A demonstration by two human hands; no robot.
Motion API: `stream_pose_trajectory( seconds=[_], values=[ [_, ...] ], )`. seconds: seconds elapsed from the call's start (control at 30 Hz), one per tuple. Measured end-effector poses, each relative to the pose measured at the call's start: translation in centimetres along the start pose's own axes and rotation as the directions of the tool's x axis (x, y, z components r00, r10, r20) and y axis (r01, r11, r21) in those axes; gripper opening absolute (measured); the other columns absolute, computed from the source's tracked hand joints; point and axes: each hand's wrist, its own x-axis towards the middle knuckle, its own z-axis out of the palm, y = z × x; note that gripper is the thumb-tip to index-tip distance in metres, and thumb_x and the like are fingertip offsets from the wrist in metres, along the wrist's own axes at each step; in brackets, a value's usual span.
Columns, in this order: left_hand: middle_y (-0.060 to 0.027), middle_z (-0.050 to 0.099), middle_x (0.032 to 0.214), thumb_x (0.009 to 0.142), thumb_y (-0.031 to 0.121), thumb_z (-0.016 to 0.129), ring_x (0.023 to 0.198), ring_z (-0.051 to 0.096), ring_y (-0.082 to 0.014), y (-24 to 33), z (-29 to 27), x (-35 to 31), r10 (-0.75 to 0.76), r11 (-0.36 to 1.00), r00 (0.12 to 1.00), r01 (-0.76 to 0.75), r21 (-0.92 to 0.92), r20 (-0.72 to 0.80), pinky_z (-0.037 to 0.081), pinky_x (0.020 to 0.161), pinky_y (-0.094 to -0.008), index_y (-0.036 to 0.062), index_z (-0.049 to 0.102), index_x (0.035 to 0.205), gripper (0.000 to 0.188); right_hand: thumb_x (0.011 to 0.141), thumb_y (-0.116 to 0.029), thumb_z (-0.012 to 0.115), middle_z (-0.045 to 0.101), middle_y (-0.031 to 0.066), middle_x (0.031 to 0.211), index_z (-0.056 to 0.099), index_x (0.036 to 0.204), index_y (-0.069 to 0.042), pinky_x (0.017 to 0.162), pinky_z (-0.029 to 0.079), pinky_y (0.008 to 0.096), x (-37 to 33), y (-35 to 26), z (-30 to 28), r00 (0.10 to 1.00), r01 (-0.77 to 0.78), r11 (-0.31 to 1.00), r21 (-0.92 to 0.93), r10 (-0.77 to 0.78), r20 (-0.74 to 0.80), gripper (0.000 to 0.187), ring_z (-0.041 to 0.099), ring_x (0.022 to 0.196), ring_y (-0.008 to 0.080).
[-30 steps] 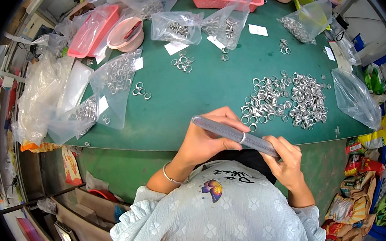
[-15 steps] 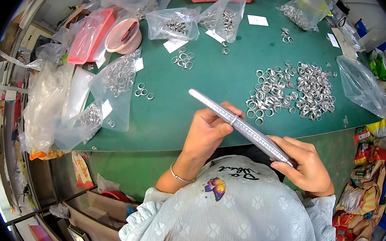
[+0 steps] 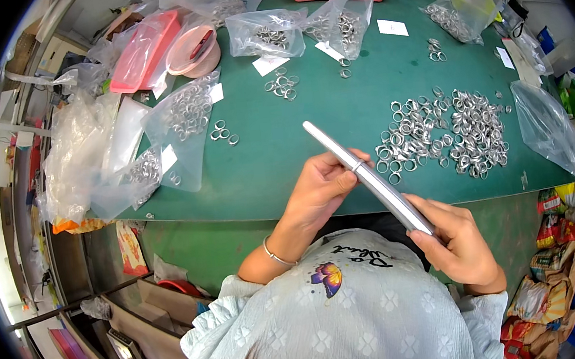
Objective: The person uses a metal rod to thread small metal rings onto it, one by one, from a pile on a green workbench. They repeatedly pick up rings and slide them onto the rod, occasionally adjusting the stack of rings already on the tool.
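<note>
A silver tapered ring mandrel (image 3: 387, 196) slants across in front of me, its narrow tip up and to the left. My right hand (image 3: 458, 240) is closed round its thick lower end. Around the middle of the mandrel sits a metal ring (image 3: 358, 167), pinched between the thumb and fingers of my left hand (image 3: 319, 185). Just beyond my hands, to the right, loose silver rings lie on the green table in a spread group (image 3: 407, 130) and a denser heap (image 3: 478, 133).
Clear bags of rings (image 3: 188, 113) and small ring clusters (image 3: 282, 83) lie across the green table (image 3: 264, 154), beside white paper slips (image 3: 392, 27). Pink trays (image 3: 144, 51) and a pink bowl (image 3: 192, 53) stand farther back. An empty-looking plastic bag (image 3: 549, 126) lies at the right edge.
The mandrel has rolled, so its marked face no longer shows and a plain shiny side does. The whole scene has shifted slightly right in view; both hands keep their hold.
</note>
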Motion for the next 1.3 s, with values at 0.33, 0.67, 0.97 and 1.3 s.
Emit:
stream_pose_trajectory(
  seconds=[0.33, 0.67, 0.97, 1.3],
  values=[
    [-0.0111, 0.06, 0.1, 0.077, 0.004, 0.067, 0.097, 0.058, -0.0205, 0.2, -0.7, 0.2, -0.059, 0.992, 0.994, 0.068, 0.103, -0.093, 0.046, 0.087, -0.0314, -0.0043, 0.057, 0.105, 0.03, 0.079, -0.003, 0.06, 0.052, 0.014, 0.075, 0.051, 0.116, 0.005, 0.057, 0.041, 0.0292, 0.5, 3.1, 1.3, 0.997, 0.022, 1.0, -0.02, -0.024, -0.079, 0.039, 0.049, 0.06, 0.0198],
    [-0.0113, 0.06, 0.1, 0.078, 0.006, 0.067, 0.096, 0.056, -0.0191, -0.3, -0.8, 0.1, 0.007, 0.994, 0.997, 0.001, 0.111, -0.071, 0.044, 0.086, -0.0312, -0.0041, 0.058, 0.104, 0.029, 0.081, -0.007, 0.06, 0.057, 0.0154, 0.071, 0.054, 0.108, 0.003, 0.054, 0.043, 0.0299, 0.8, 3.4, 1.4, 0.996, -0.063, 0.997, -0.049, 0.06, -0.069, 0.03, 0.054, 0.056, 0.0207],
    [-0.0088, 0.059, 0.097, 0.079, 0.01, 0.066, 0.094, 0.056, -0.0167, 0.5, -3.3, 0.9, 0.286, 0.958, 0.95, -0.285, 0.03, -0.127, 0.045, 0.084, -0.0306, -0.0024, 0.057, 0.106, 0.031, 0.077, -0.007, 0.065, 0.058, 0.019, 0.073, 0.056, 0.104, 0.003, 0.055, 0.044, 0.0335, -0.2, 2.4, 0.7, 0.989, 0.02, 0.981, -0.194, -0.048, -0.139, 0.03, 0.052, 0.055, 0.0306],
    [-0.0129, 0.06, 0.105, 0.084, 0.007, 0.06, 0.091, 0.059, -0.017, 0.7, -8.8, 10.7, 0.189, 0.659, 0.958, 0.039, 0.751, -0.215, 0.048, 0.083, -0.0279, -0.0067, 0.053, 0.11, 0.031, 0.084, -0.013, 0.061, 0.051, 0.0004, 0.06, 0.058, 0.103, 0.005, 0.04, 0.03, 0.0224, -2.5, 9.5, -1.0, 0.901, -0.335, 0.905, 0.264, 0.39, -0.192, 0.027, 0.039, 0.046, 0.0039]
  ],
)
